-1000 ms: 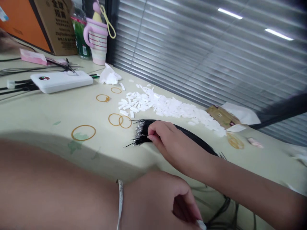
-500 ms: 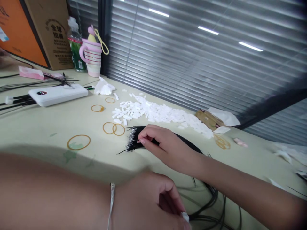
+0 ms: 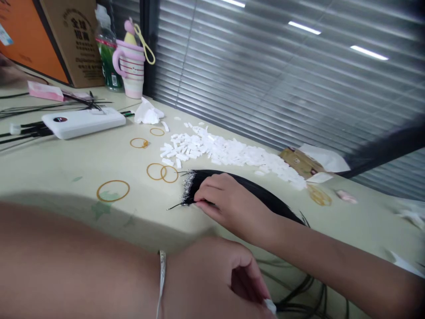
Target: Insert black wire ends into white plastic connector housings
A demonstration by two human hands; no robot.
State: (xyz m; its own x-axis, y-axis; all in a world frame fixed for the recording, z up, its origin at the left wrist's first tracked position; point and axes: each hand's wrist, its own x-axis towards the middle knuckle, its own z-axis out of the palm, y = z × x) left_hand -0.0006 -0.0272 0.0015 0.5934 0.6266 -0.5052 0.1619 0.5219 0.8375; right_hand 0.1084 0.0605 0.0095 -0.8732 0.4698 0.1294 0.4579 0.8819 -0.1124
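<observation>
My left hand (image 3: pixel 215 279) is low in the view, its fingers pinched round a small white connector (image 3: pixel 269 305) at the bottom edge. Black wires run off to the right beside that connector. Farther forward, my right hand (image 3: pixel 229 199) lies over a bundle of black wires (image 3: pixel 255 188) with bare silvery tips at its left end. Thumb and forefinger are closed at the near edge of the bundle, close to the tips; how many wires they grip is hidden. A heap of loose white connectors (image 3: pixel 229 150) lies just behind the bundle.
Rubber bands (image 3: pixel 113 190) lie left of the bundle. A white power bank (image 3: pixel 86 122), crumpled tissue (image 3: pixel 148 111), striped cup (image 3: pixel 133 71), green bottle (image 3: pixel 111 62) and cardboard box (image 3: pixel 83 44) stand farther left. Behind the heap is a tissue pack (image 3: pixel 300 163), below the window blinds (image 3: pixel 265 66).
The whole view has shifted slightly. My right fingertips have moved toward the near edge of the wire bundle. My left hand still pinches the white connector.
</observation>
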